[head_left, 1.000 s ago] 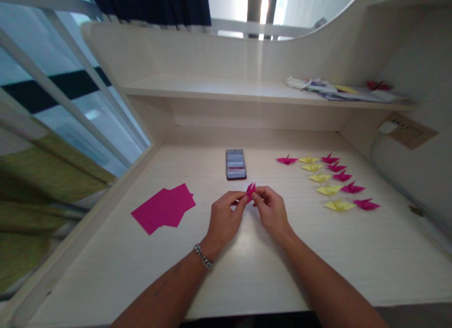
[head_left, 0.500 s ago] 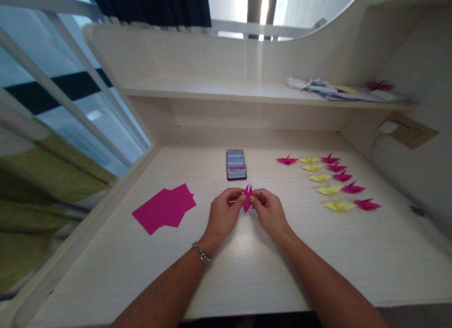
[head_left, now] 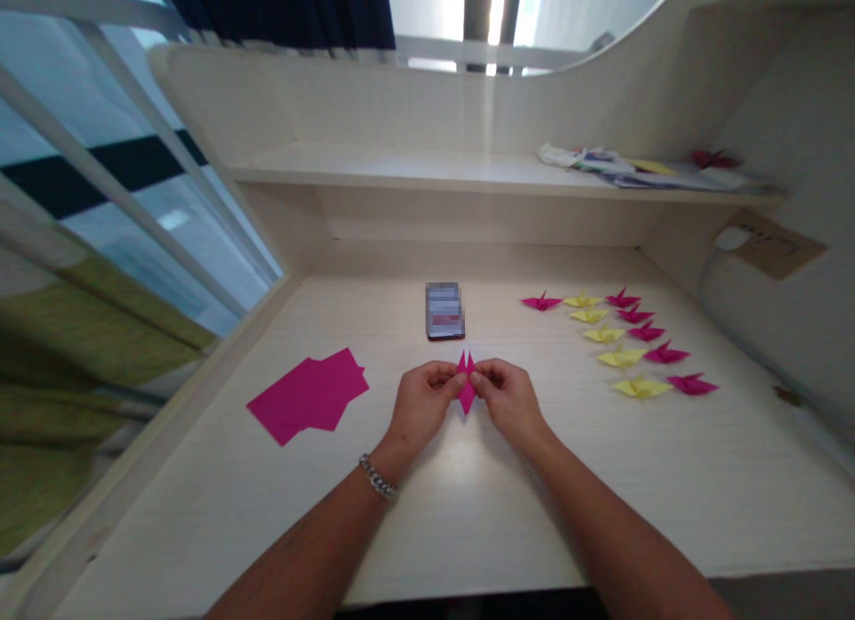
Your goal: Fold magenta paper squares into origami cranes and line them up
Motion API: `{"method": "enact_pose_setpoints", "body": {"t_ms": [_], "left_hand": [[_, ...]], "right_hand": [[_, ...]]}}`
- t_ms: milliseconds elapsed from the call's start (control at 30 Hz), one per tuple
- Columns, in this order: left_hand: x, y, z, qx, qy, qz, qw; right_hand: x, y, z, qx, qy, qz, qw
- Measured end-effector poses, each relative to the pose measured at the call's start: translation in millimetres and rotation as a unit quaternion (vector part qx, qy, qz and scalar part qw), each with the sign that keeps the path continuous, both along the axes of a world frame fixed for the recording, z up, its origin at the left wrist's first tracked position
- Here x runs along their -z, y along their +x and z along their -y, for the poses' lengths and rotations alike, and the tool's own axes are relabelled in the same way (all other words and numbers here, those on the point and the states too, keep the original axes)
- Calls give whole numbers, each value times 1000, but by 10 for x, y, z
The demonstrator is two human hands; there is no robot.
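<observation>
A pink folded origami paper (head_left: pixel 467 395) is held upright over the desk, with two narrow points at its far end and one point toward me. My left hand (head_left: pixel 426 399) pinches its left edge between thumb and fingers. On the other edge, my right hand (head_left: pixel 506 397) grips it the same way, thumb on top. The fingertips beneath the paper are partly hidden. Just beyond my hands lies a phone (head_left: pixel 444 311) with a blurred screen. Flat pink paper sheets (head_left: pixel 307 395) overlap on the desk to the left.
Pink paper cranes (head_left: pixel 693 384) and yellow paper cranes (head_left: pixel 642 387) stand in rows at the right. A shelf (head_left: pixel 401 170) at the back carries papers (head_left: pixel 628 167). A charger cable (head_left: pixel 735 335) runs down the right wall. Bed rails (head_left: pixel 134 201) border the left.
The folded pink paper now shows a longer near point between my thumbs. Both hands stay nearly in place; the whole view has shifted slightly.
</observation>
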State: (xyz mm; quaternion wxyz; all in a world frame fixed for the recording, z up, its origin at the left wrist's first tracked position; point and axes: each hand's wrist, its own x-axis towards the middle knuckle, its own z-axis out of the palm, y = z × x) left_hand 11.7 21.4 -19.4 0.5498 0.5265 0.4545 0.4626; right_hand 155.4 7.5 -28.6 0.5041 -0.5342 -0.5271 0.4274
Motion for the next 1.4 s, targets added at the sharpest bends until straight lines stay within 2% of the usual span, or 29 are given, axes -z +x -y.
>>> {"method": "enact_pose_setpoints", "body": {"t_ms": [300, 633, 833, 1200, 1400], "left_hand": [[-6, -4, 25, 27, 15, -23, 999], [2, 17, 35, 45, 5, -18, 999], [1, 18, 42, 67, -14, -11, 998], [-32, 31, 57, 87, -34, 3, 996], [-56, 34, 71, 101, -31, -18, 994]], "right_hand": [[-34, -20, -12, -18, -24, -101, 994], [-28, 22, -28, -10, -33, -113, 993], [-27, 35, -31, 5, -14, -100, 995], [-143, 61, 3, -12, -24, -130, 991], [-142, 80, -15, -11, -28, -136, 990]]}}
